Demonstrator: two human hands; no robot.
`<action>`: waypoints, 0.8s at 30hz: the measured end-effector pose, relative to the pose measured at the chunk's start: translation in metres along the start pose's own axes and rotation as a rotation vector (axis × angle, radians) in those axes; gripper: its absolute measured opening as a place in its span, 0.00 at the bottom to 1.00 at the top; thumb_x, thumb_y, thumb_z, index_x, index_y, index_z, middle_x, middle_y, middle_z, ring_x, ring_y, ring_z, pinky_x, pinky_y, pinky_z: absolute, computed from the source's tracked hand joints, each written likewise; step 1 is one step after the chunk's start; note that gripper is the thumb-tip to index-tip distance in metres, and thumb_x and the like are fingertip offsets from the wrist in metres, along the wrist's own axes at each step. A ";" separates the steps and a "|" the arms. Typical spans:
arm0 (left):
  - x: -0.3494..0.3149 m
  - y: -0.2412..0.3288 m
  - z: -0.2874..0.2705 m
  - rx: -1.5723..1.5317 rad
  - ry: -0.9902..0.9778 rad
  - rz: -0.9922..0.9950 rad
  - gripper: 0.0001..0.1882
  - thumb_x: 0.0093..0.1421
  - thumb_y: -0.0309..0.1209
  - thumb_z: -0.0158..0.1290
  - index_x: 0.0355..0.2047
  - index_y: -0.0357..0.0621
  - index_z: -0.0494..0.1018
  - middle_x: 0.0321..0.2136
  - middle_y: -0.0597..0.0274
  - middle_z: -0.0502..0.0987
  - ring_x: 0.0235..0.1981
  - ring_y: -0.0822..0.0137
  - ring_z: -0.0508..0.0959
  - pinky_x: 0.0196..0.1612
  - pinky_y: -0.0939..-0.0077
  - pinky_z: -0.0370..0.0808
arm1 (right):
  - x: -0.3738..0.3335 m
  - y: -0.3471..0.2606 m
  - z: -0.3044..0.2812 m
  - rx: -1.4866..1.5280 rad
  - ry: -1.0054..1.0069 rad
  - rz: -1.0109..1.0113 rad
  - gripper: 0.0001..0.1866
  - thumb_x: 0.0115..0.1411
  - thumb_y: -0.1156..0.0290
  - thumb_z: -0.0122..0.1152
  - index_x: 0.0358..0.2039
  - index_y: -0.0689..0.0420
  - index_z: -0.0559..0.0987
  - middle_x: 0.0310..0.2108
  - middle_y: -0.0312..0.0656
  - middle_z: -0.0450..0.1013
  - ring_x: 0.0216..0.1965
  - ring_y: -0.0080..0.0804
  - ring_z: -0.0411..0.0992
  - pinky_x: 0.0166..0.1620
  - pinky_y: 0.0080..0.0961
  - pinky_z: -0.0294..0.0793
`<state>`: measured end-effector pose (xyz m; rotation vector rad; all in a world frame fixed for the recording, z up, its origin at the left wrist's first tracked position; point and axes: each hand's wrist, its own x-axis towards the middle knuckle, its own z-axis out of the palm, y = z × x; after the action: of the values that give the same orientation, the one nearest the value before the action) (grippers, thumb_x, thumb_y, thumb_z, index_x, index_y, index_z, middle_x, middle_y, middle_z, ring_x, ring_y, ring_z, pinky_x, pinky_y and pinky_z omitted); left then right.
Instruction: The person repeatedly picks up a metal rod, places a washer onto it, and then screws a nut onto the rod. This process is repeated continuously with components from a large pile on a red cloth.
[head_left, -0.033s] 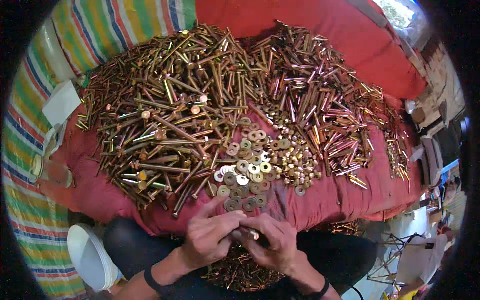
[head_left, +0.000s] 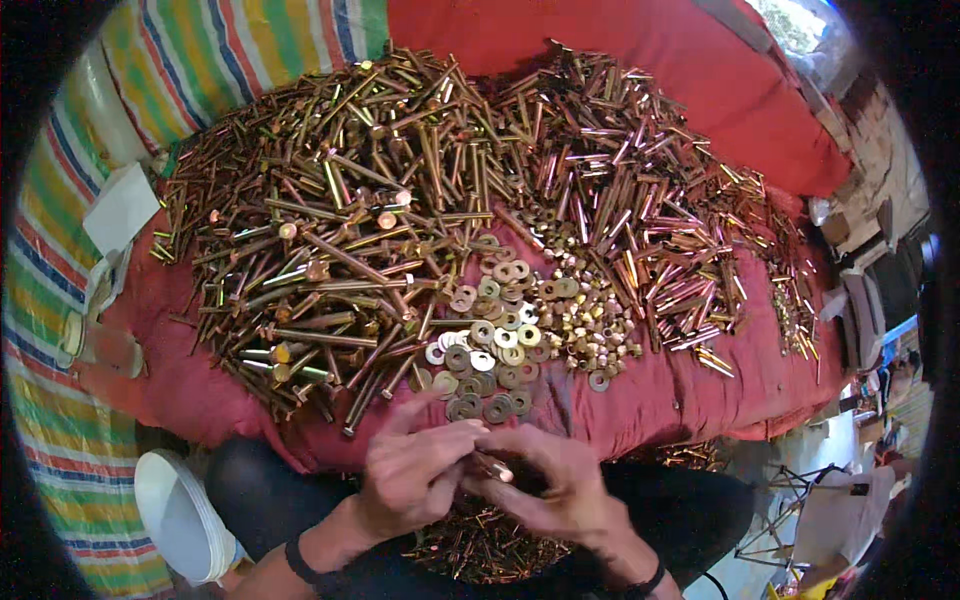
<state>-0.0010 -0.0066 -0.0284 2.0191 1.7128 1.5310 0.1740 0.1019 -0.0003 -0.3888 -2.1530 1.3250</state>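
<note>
My left hand (head_left: 415, 475) is closed with thumb and fingers around a brassy metal bolt (head_left: 495, 467), its index finger stretched toward the washers. Only the bolt's shiny end shows; the rest is covered by fingers. My right hand (head_left: 550, 480) is slightly blurred, curved around the same bolt with fingers and thumb at its end. Just beyond my hands lie flat washers (head_left: 497, 408) in a loose pile. Beside them sits a heap of small nuts (head_left: 597, 335). A large mound of long hex-head bolts (head_left: 340, 280) spreads to the left.
At the right rises a heap of pinkish metal sleeves (head_left: 620, 200). All rests on a red cloth (head_left: 690, 385). More metal pieces (head_left: 485, 550) lie below my hands. White stacked buckets (head_left: 180, 510) stand at lower left, near a striped sheet (head_left: 70, 400).
My right hand has shifted slightly right, and its fingers have loosened around the bolt. The left hand has barely moved.
</note>
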 end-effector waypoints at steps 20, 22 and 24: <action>0.011 0.008 -0.015 -0.921 0.020 -0.957 0.17 0.65 0.28 0.63 0.51 0.29 0.80 0.20 0.65 0.77 0.15 0.83 0.67 0.16 0.85 0.55 | 0.016 0.059 -0.048 -1.187 0.109 0.047 0.09 0.59 0.67 0.71 0.31 0.54 0.78 0.28 0.42 0.74 0.26 0.47 0.77 0.26 0.41 0.74; 0.010 0.007 -0.018 -0.923 0.013 -0.981 0.17 0.65 0.28 0.63 0.51 0.30 0.80 0.20 0.66 0.77 0.15 0.83 0.67 0.17 0.85 0.55 | 0.018 0.060 -0.047 -1.129 0.130 -0.010 0.09 0.59 0.67 0.72 0.31 0.54 0.78 0.28 0.42 0.74 0.25 0.46 0.77 0.26 0.41 0.74; 0.009 0.005 -0.019 -0.946 -0.007 -1.055 0.16 0.66 0.28 0.63 0.51 0.30 0.80 0.19 0.66 0.77 0.15 0.83 0.67 0.17 0.86 0.55 | 0.021 0.060 -0.046 -1.108 0.127 -0.030 0.09 0.59 0.67 0.71 0.31 0.54 0.79 0.27 0.42 0.73 0.24 0.45 0.76 0.25 0.41 0.74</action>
<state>-0.0117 -0.0111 -0.0102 0.5020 1.2415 1.4146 0.1821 0.1736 -0.0308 -0.8096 -2.5660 -0.0433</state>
